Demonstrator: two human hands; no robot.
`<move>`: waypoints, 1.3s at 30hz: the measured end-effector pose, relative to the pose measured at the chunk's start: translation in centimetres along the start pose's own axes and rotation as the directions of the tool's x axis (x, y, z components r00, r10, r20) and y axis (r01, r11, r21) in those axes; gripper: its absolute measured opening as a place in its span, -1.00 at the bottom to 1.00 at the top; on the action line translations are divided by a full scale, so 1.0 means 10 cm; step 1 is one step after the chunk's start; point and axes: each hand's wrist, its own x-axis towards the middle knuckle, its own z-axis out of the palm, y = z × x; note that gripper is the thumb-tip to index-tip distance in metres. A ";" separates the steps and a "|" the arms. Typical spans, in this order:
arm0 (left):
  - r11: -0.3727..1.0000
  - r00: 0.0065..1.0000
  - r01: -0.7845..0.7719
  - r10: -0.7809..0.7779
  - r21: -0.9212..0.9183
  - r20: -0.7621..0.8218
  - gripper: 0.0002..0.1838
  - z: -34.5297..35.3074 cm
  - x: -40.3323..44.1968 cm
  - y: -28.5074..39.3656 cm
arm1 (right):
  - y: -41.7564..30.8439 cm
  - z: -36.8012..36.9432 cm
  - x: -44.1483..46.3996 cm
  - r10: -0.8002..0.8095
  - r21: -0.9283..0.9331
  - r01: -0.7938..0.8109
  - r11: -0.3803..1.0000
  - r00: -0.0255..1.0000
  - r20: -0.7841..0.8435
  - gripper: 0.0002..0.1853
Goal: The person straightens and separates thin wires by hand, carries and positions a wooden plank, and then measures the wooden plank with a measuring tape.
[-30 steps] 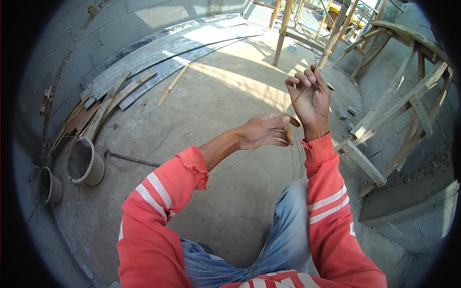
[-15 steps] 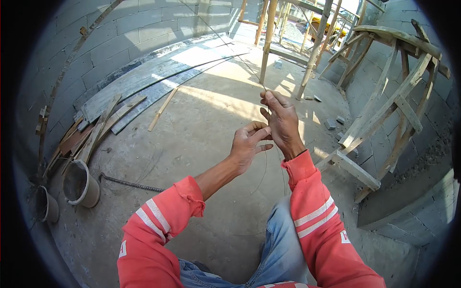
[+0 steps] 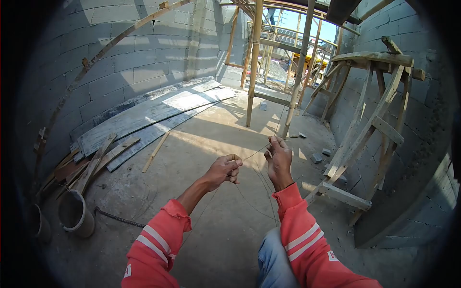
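A thin dark wire (image 3: 255, 152) runs taut between my two hands in front of me. My left hand (image 3: 223, 171) is closed, its thumb and fingers pinching the wire. Farther right and slightly higher, my right hand (image 3: 279, 161) is closed on the same wire between thumb and fingertips. From the right fingertips the wire carries on up toward the scaffold. Below the hands, loose strands hang in curves over the concrete floor (image 3: 221, 230), and some drop near my right sleeve.
A wooden trestle (image 3: 367, 125) leans by the right wall. Bamboo scaffold poles (image 3: 254, 67) stand ahead. Long sheets (image 3: 149, 117) and wood scraps (image 3: 98, 161) lie left. Two buckets, one a grey bucket (image 3: 82, 218), and a steel bar (image 3: 120, 219) are at lower left.
My hands have moved apart, the left one to the left and lower, stretching wire between them. The view has tilted up, showing more of the scaffold.
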 end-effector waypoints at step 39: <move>-0.071 0.390 0.231 0.920 0.970 -0.026 -0.71 -0.79 -0.56 1.05 | 0.38 0.18 -0.41 -0.073 -0.733 0.462 0.499 0.866 0.496 -0.76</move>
